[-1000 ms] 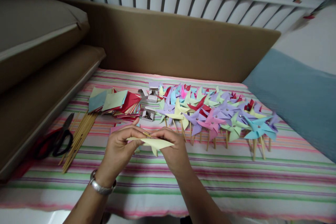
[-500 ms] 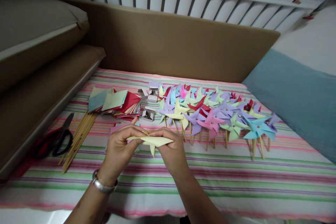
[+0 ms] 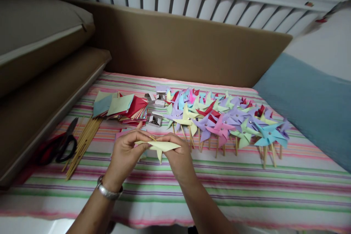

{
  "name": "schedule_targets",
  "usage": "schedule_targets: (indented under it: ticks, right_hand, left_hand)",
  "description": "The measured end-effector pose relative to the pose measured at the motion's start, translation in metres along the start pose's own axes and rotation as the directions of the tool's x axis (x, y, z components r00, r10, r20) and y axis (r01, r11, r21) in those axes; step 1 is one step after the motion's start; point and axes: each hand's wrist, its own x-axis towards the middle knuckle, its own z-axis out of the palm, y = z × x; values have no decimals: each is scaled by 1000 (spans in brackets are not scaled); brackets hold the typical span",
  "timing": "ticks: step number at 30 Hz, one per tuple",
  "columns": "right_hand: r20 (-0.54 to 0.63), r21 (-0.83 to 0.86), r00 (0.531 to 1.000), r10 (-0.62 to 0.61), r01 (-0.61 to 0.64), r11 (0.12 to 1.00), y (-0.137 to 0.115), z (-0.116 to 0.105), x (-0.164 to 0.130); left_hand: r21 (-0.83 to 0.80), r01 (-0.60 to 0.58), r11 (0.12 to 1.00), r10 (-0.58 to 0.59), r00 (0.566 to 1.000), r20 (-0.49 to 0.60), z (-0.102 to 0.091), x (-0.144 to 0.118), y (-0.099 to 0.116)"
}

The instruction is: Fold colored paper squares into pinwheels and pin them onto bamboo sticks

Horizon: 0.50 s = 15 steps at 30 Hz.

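Between my two hands, above the striped cloth, is a pale yellow paper pinwheel (image 3: 164, 147), seen nearly edge-on. My left hand (image 3: 127, 150) pinches its left side between thumb and fingers. My right hand (image 3: 177, 153) is closed on its right side and back. The tip of a thin wooden stick (image 3: 153, 138) shows behind the paper, between my fingertips; the rest of it is hidden. Coloured paper sheets (image 3: 123, 133) lie partly covered behind my left hand. Finished-looking pinwheels on sticks (image 3: 222, 128) lie in rows just beyond my right hand.
Left of my hands are wooden sticks (image 3: 83, 146) and black-handled scissors (image 3: 64, 144). Stacked square papers (image 3: 120, 105) lie farther back, beside small open boxes (image 3: 155, 119) with metal pieces. A brown board (image 3: 175, 44) stands behind, and thick cushions (image 3: 52, 76) rise at left. Striped cloth (image 3: 246, 190) lies underneath.
Both hands keep their hold on the yellow pinwheel. It has tipped only slightly, and the view has shifted a little.
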Motion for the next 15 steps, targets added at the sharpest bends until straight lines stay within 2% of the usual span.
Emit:
schedule_targets:
  ticks: [10,15]
  right_hand:
    - [3,0,1000,-7,7,1000,2,0,-1]
    - [-38,-4,999,-1,1,1000,4,4,-2]
  left_hand:
    - [-14,12,1000,-13,1000,-7,0,0,3]
    - [9,20,1000,-20,1000,0,-3,0,0]
